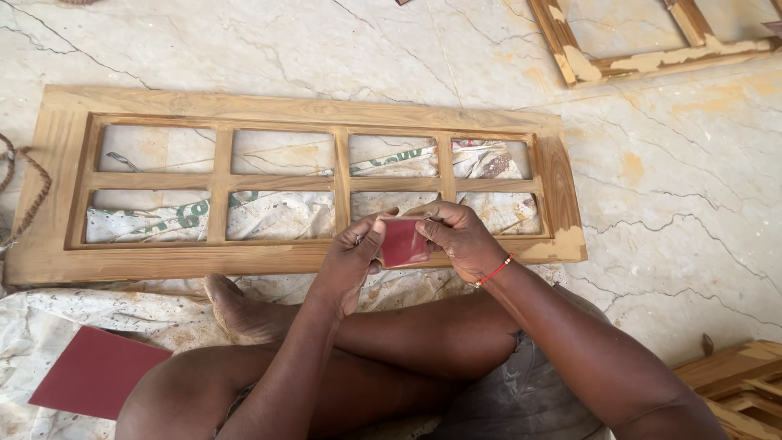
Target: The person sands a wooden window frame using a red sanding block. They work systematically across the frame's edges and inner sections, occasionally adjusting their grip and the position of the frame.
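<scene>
A small folded piece of dark red sandpaper (401, 243) is held between both hands above the near rail of a wooden window frame (301, 110). My left hand (352, 257) pinches its left edge with thumb and fingers. My right hand (458, 236), with a red thread around the wrist, grips the right side and top. The frame lies flat on the floor, with several open panes divided by thin bars. My crossed legs and one bare foot (236, 305) rest just in front of it.
A larger red sandpaper sheet (96, 371) lies on a white plastic sack (49, 314) at the lower left. Another wooden frame (652, 45) with filler patches sits top right. Wooden pieces (737, 379) are stacked at the lower right. A rope (24, 195) lies at the left edge. Marble floor all around.
</scene>
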